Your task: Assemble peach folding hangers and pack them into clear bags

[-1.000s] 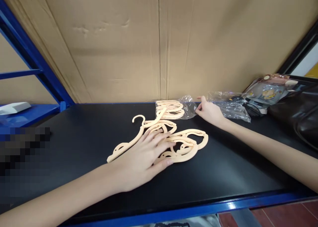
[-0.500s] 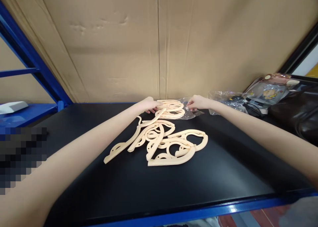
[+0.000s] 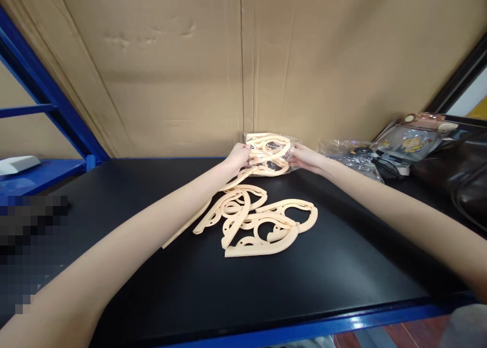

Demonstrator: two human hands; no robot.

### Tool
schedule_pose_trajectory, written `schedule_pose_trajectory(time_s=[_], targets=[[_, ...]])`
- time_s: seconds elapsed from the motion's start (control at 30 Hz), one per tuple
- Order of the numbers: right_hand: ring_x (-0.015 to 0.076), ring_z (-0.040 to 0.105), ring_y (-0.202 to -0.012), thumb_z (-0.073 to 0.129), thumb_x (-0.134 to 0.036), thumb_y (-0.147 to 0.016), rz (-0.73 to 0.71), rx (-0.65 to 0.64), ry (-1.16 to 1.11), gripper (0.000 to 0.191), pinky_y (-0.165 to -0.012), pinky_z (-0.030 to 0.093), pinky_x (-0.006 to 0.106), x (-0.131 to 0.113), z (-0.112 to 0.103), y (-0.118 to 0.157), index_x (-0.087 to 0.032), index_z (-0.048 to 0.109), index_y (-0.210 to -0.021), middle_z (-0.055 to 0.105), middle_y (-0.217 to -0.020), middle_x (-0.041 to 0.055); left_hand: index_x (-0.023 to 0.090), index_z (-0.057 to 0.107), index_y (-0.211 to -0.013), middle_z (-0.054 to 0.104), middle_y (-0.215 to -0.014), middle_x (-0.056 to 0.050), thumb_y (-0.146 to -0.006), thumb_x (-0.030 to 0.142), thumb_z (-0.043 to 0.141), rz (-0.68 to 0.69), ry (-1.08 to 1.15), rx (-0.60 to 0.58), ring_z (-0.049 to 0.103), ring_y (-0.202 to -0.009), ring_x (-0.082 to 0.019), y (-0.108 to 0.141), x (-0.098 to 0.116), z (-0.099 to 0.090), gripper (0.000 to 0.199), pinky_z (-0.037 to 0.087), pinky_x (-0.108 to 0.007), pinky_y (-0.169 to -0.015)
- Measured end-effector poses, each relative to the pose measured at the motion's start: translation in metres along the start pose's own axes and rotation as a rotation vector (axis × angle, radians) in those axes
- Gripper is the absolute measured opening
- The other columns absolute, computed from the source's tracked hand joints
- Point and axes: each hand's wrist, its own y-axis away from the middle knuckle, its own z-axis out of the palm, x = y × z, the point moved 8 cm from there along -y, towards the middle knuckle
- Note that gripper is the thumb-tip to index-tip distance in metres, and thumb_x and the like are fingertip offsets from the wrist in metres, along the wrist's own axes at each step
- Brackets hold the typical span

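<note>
A clear plastic bag [image 3: 268, 152] with beige folding hangers inside is raised at the far side of the table, tilted up near the cardboard. My left hand [image 3: 239, 156] is closed on its left end. At the bag's right end, my right hand [image 3: 304, 158] grips the loose film, fingers partly hidden behind it. Several loose beige folding hangers [image 3: 281, 244] lie overlapping on the black table, nearer to me. One more hanger [image 3: 186, 223] is partly covered by my left forearm.
Brown cardboard [image 3: 171, 84] stands upright behind the black table [image 3: 342, 277]. To the right lie crumpled clear plastic [image 3: 342, 152], a printed clear pouch [image 3: 413, 140] and a dark shiny bag [image 3: 452, 170]. A blue metal frame [image 3: 49, 89] rises at the left.
The bag of hangers has been lifted off the table and tilted up. My left hand moved right onto its left end. My right hand now holds its right end higher.
</note>
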Motion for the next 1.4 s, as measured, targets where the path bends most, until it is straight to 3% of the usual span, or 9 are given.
schedule_pose_trajectory(time_s=[0.27,0.43,0.6,0.8,0.87,1.0,1.23,1.33,1.4], targets=[[0.0177,0.068,-0.082,0.036,-0.023,-0.093,-0.025,-0.011,-0.195,0.026,-0.088,0.054,0.035,-0.017,0.004,0.010,-0.020,0.060,-0.084,0.072,-0.085,0.0057,0.014,0.056,-0.121,0.058,-0.119,-0.010,-0.094,0.033,0.058,-0.049,0.202,0.073,0.061,-0.100,-0.022,-0.012,-0.003,-0.006,0.033,0.054,-0.041,-0.084],[0.0170,0.069,-0.091,0.051,-0.017,-0.091,-0.067,-0.005,-0.239,0.015,-0.093,0.054,0.033,-0.026,0.007,0.016,-0.016,0.064,-0.097,0.074,-0.097,0.0076,0.014,0.056,-0.120,0.059,-0.117,-0.010,-0.094,0.032,0.058,-0.015,0.250,0.009,0.061,-0.098,-0.021,-0.010,0.011,0.000,0.032,0.054,-0.040,-0.082],[0.0211,0.072,-0.090,0.059,-0.018,-0.087,-0.029,0.048,-0.251,0.012,-0.088,0.058,0.035,-0.020,0.000,0.017,-0.014,0.067,-0.096,0.075,-0.094,0.0105,0.013,0.057,-0.117,0.061,-0.111,-0.009,-0.095,0.033,0.057,-0.005,0.218,-0.047,0.062,-0.092,-0.019,0.002,0.020,0.011,0.030,0.055,-0.037,-0.078],[0.0230,0.071,-0.095,0.067,-0.021,-0.082,-0.019,0.008,-0.246,0.017,-0.085,0.061,0.034,-0.019,0.000,0.020,-0.019,0.069,-0.098,0.075,-0.102,0.0092,0.012,0.059,-0.105,0.062,-0.088,-0.003,-0.096,0.025,0.055,0.050,0.170,-0.085,0.061,-0.070,-0.012,0.017,0.024,0.007,0.017,0.054,-0.026,-0.062],[0.0229,0.070,-0.100,0.068,-0.018,-0.080,-0.042,-0.049,-0.255,0.023,-0.089,0.059,0.035,-0.023,0.005,0.020,-0.019,0.068,-0.103,0.072,-0.111,0.0082,0.013,0.059,-0.103,0.060,-0.077,0.000,-0.094,0.014,0.052,0.068,0.152,-0.100,0.060,-0.062,-0.011,0.023,0.026,0.002,0.011,0.054,-0.026,-0.061],[0.0239,0.068,-0.106,0.071,-0.015,-0.077,-0.078,-0.103,-0.284,0.034,-0.094,0.057,0.037,-0.032,0.015,0.022,-0.019,0.066,-0.110,0.069,-0.119,0.0079,0.015,0.058,-0.102,0.059,-0.066,0.000,-0.090,0.004,0.046,0.081,0.125,-0.091,0.063,-0.056,-0.013,0.031,0.030,-0.010,0.020,0.055,-0.030,-0.065],[0.0202,0.072,-0.093,0.063,-0.009,-0.081,-0.100,-0.010,-0.266,0.029,-0.086,0.060,0.034,-0.046,0.029,0.039,-0.019,0.066,-0.108,0.074,-0.104,0.0058,0.013,0.060,-0.097,0.063,-0.068,-0.003,-0.090,0.003,0.046,0.065,0.131,-0.011,0.068,-0.056,-0.018,0.044,0.032,-0.036,0.018,0.057,-0.033,-0.066],[0.0179,0.073,-0.081,0.059,-0.009,-0.085,-0.080,0.056,-0.241,0.023,-0.081,0.061,0.031,-0.045,0.026,0.047,-0.018,0.067,-0.104,0.076,-0.096,0.0057,0.011,0.060,-0.094,0.068,-0.074,-0.007,-0.089,0.001,0.046,0.073,0.156,0.055,0.069,-0.058,-0.020,0.049,0.031,-0.061,0.017,0.057,-0.033,-0.064],[0.0175,0.073,-0.079,0.059,-0.011,-0.085,-0.054,0.097,-0.230,0.021,-0.078,0.061,0.029,-0.039,0.018,0.053,-0.017,0.068,-0.103,0.076,-0.094,0.0062,0.010,0.059,-0.091,0.069,-0.078,-0.009,-0.089,-0.001,0.043,0.094,0.182,0.129,0.069,-0.056,-0.019,0.050,0.030,-0.089,0.019,0.057,-0.032,-0.061]])
